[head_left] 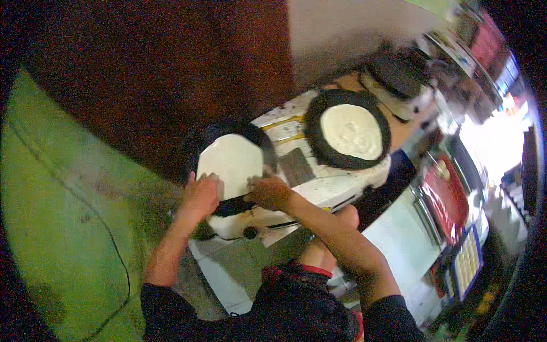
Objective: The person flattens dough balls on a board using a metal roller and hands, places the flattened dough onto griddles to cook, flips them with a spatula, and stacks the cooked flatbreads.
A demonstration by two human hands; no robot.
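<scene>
A pale, thin dough sheet (233, 160) lies stretched over a round black griddle (235, 207) on the left of a white two-burner stove (273, 213). My left hand (204, 194) grips the sheet's near left edge, fingers curled. On its near right edge my right hand (270, 190) pinches it, the fingertips partly hidden. The far side of the sheet reaches close to the griddle's far rim. A second black griddle (314, 137), on the right burner, holds a round pale flatbread (351, 131) with a slightly uneven surface.
Farther right stands another dark round pan (397, 75) on a stove. A pale tabletop (401, 231) lies right of my arm, near a red plastic-wrapped item (446, 196) and a blue-edged tray (468, 263). A dark brown panel (171, 77) rises behind the stove. A cable (109, 231) runs along the green surface at left.
</scene>
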